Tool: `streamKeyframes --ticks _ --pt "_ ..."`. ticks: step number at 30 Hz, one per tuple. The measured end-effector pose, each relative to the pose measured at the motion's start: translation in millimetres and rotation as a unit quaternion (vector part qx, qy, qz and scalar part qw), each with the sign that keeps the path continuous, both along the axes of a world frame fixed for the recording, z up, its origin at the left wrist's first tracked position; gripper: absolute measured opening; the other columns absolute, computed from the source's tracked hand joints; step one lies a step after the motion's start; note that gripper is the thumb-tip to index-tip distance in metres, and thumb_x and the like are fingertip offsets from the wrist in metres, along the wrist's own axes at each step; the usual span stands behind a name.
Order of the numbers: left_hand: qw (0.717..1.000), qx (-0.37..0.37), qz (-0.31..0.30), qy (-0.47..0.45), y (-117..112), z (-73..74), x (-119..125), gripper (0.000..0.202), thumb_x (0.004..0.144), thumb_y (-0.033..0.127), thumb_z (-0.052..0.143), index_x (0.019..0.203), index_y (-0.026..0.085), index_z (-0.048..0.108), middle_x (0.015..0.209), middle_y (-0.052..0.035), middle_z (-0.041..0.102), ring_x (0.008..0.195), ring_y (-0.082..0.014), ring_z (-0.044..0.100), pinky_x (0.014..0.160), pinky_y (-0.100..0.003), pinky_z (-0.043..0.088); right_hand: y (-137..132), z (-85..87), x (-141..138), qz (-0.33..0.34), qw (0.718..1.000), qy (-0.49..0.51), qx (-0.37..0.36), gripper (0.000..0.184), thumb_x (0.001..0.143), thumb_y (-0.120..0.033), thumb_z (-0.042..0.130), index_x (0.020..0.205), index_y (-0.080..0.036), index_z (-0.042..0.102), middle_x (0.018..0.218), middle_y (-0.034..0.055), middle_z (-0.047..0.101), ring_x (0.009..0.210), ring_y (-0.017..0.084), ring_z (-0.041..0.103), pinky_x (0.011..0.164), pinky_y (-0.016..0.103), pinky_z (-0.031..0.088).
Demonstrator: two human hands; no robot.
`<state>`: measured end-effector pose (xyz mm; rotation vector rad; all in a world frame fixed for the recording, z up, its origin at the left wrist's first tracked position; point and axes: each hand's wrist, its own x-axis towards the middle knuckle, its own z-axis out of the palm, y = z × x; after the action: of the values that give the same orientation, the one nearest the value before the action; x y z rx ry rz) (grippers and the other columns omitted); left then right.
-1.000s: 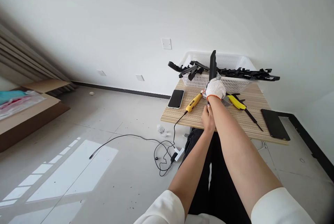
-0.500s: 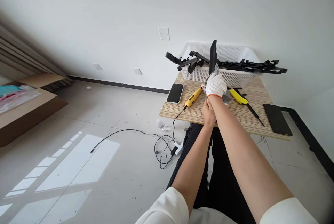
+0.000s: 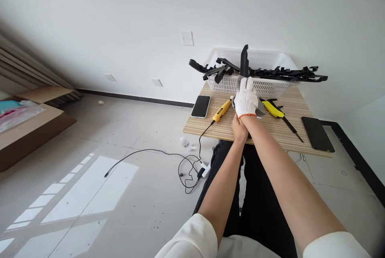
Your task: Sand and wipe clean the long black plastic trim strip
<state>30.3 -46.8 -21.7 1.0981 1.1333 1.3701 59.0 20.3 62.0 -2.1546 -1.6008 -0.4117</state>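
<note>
A long black plastic trim piece stands out upward past my hands, its far end over the white basket. My right hand, in a white knitted glove with an orange cuff, lies over the piece with its fingers forward. Some grey mesh-like cloth shows on both sides of the glove, pressed against the piece. My bare left hand is closed low on the piece at the table's near edge, its fingers partly hidden under the right wrist. A yellow corded hand tool lies just left of the glove.
Several black plastic parts lie across the white basket at the table's back. A yellow-handled cutter and black calipers lie right. Phones rest near both table sides. A cable trails on the floor.
My right hand has turned flatter over the trim piece, its fingers now pointing forward, and moved slightly toward me. The left hand keeps its hold. The view has shifted slightly.
</note>
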Motion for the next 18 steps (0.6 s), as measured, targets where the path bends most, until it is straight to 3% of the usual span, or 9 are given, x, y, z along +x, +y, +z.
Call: streamKeyframes --ticks 4,8,14,18 --pt "1.000 0.001 0.004 0.000 -1 0.8 1 0.021 0.087 0.023 0.047 0.098 0.020 0.065 0.101 -0.0091 0.073 0.095 -0.0234 0.067 0.082 -0.032 0.050 -12 3.6 -1 0.017 0.998 -0.010 -0.062 0.062 0.095 -0.030 0.044 0.154 -0.017 0.032 0.163 0.0208 0.019 0.105 0.030 0.058 0.079 0.043 0.053" --pt "1.000 0.009 0.007 0.005 -2 1.5 0 0.021 0.087 0.022 0.049 0.099 0.019 0.066 0.101 -0.0101 0.074 0.097 -0.0252 0.068 0.082 -0.033 0.050 -24 5.7 0 0.015 0.995 -0.029 -0.099 0.058 0.098 -0.032 0.036 0.154 -0.020 0.033 0.164 0.0199 0.018 0.096 0.027 0.062 0.075 0.041 0.054" --pt "1.000 0.008 -0.005 -0.006 -6 9.2 -4 0.018 0.088 0.019 0.058 0.103 0.018 0.066 0.109 -0.0118 0.073 0.107 -0.0262 0.066 0.089 -0.033 0.049 -49 0.4 3 0.020 0.994 -0.041 -0.104 0.053 0.099 -0.025 0.032 0.150 -0.019 0.038 0.161 0.0194 0.028 0.095 0.026 0.062 0.074 0.037 0.053" --pt "1.000 -0.008 -0.007 -0.021 -3 12.9 -3 0.019 0.087 0.007 0.059 0.103 0.016 0.065 0.117 -0.0145 0.070 0.118 -0.0261 0.059 0.100 -0.034 0.044 -70 -6.4 -4 0.003 0.991 -0.064 -0.117 0.053 0.100 -0.027 0.025 0.150 -0.016 0.040 0.159 0.0209 0.030 0.088 0.026 0.063 0.065 0.039 0.053"
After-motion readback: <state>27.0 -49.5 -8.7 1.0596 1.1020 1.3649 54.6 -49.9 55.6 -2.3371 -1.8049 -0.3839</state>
